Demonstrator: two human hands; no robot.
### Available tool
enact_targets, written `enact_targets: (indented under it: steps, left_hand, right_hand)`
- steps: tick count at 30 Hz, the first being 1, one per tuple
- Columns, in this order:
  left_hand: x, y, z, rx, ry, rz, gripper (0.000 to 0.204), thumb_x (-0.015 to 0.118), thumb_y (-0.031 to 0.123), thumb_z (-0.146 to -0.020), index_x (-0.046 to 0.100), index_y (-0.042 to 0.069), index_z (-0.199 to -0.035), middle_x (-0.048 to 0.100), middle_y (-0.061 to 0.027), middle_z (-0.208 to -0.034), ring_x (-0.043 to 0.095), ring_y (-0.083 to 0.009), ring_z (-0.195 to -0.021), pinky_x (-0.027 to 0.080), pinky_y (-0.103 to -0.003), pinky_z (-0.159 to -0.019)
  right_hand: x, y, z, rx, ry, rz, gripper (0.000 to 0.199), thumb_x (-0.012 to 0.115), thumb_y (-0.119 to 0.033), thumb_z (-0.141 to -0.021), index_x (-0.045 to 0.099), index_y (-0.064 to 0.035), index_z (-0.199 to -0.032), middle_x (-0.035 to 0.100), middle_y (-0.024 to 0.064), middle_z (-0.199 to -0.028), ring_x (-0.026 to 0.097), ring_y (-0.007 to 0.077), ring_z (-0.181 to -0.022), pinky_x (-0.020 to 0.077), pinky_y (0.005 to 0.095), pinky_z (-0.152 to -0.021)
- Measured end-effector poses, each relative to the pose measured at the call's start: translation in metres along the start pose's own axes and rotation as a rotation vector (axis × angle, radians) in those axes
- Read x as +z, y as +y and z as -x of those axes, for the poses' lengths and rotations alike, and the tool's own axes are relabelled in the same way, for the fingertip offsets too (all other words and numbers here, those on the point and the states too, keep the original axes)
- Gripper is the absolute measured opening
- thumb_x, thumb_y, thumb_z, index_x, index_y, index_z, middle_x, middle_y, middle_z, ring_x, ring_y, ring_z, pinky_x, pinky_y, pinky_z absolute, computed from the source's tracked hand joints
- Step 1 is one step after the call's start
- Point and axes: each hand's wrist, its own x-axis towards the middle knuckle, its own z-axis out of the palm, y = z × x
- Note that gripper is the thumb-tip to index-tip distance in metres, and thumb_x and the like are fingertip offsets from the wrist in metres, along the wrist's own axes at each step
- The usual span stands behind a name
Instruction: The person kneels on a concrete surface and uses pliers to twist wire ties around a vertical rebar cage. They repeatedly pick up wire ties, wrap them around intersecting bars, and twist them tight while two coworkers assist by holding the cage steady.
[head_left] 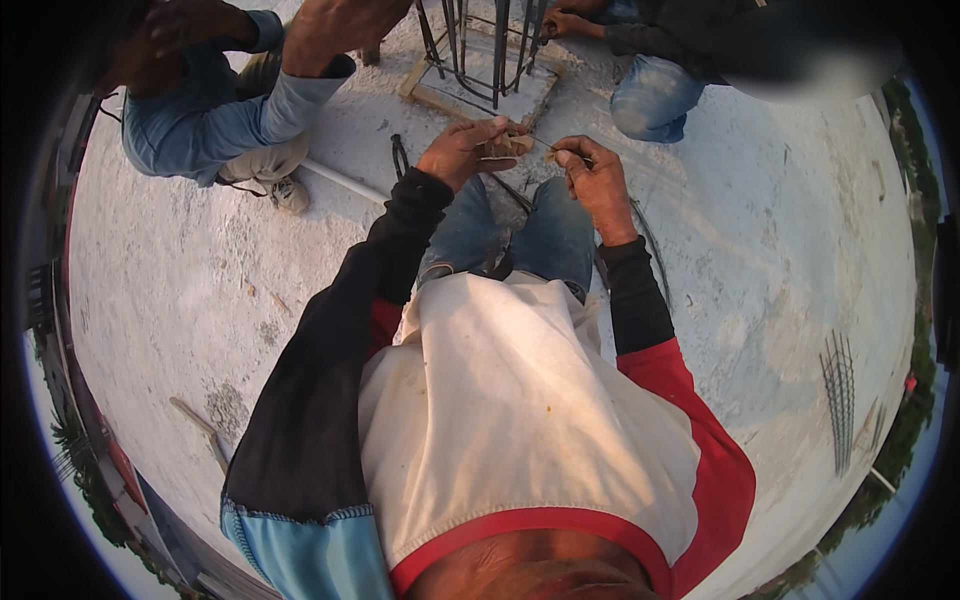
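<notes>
Both my hands are raised close together in front of my knees, near the rebar column. My left hand (470,150) is turned partly palm up, its fingers curled around a small tan piece (515,146) whose kind I cannot make out. A thin dark wire (541,144) spans the gap between my hands. My right hand (597,185) pinches the wire's near end between thumb and forefinger, with a small tan bit beside the fingertips. Upright bars of the rebar column (496,60) rise just beyond, inside a wooden frame (425,76) on the floor.
One co-worker (200,130) crouches at the far left, another (655,95) at the far right by the column. A white pipe (343,183) lies left of my hands, a black cable (655,250) to their right. Rebar mesh (838,400) and a wooden stick (203,432) lie farther out.
</notes>
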Motion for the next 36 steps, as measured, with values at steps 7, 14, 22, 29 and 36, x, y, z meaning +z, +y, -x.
enact_targets:
  steps: [7,14,22,29,36]
  left_hand:
    - [0.002,-0.017,-0.053,0.107,0.175,0.586,0.033,0.060,0.018,-0.104,0.058,-0.009,-0.124,0.065,-0.0173,-0.121,0.067,-0.0238,-0.108,0.061,-0.040,-0.092]
    - [-0.026,-0.023,-0.079,0.165,0.129,0.719,0.008,0.059,0.012,-0.101,0.058,0.004,-0.102,0.074,-0.0131,-0.108,0.048,-0.0053,-0.051,0.032,-0.020,-0.038]
    - [-0.013,-0.035,-0.084,0.266,0.105,0.449,0.019,0.061,0.024,-0.103,0.062,0.004,-0.104,0.073,-0.0101,-0.109,0.057,-0.0078,-0.064,0.042,-0.021,-0.046]
    - [-0.006,-0.041,-0.034,-0.102,-0.038,-0.239,0.045,0.063,0.039,-0.103,0.066,0.000,-0.126,0.073,-0.0126,-0.109,0.070,-0.0175,-0.075,0.055,-0.030,-0.058]
    - [-0.025,-0.068,0.002,-0.417,-0.364,-0.467,0.041,0.071,0.029,-0.099,0.068,-0.003,-0.124,0.073,-0.0077,-0.088,0.065,-0.0140,-0.061,0.051,-0.028,-0.052]
  right_hand:
    - [0.042,0.016,0.012,0.185,-0.186,-0.196,0.021,0.064,-0.015,-0.102,0.070,-0.0022,-0.117,0.066,0.0020,-0.094,0.061,0.0090,-0.071,0.0572,0.0289,-0.061]
    - [0.050,0.026,0.022,-0.038,-0.143,-0.116,0.028,0.053,-0.026,-0.106,0.067,-0.0013,-0.107,0.068,0.0097,-0.097,0.064,0.0217,-0.087,0.0527,0.0369,-0.078]
    - [0.053,0.051,0.031,0.020,0.062,-0.383,0.031,0.059,-0.033,-0.107,0.061,-0.0033,-0.116,0.062,0.0054,-0.082,0.062,0.0157,-0.068,0.0523,0.0349,-0.067]
    - [-0.018,0.069,0.070,-0.575,0.235,0.686,0.013,0.060,-0.018,-0.097,0.065,-0.0092,-0.105,0.063,0.0132,-0.082,0.067,0.0353,-0.067,0.0510,0.0484,-0.060]
    - [-0.055,0.065,0.082,-0.707,-0.020,0.833,0.011,0.064,-0.013,-0.089,0.064,-0.0082,-0.099,0.060,0.0107,-0.082,0.063,0.0292,-0.061,0.0479,0.0432,-0.053]
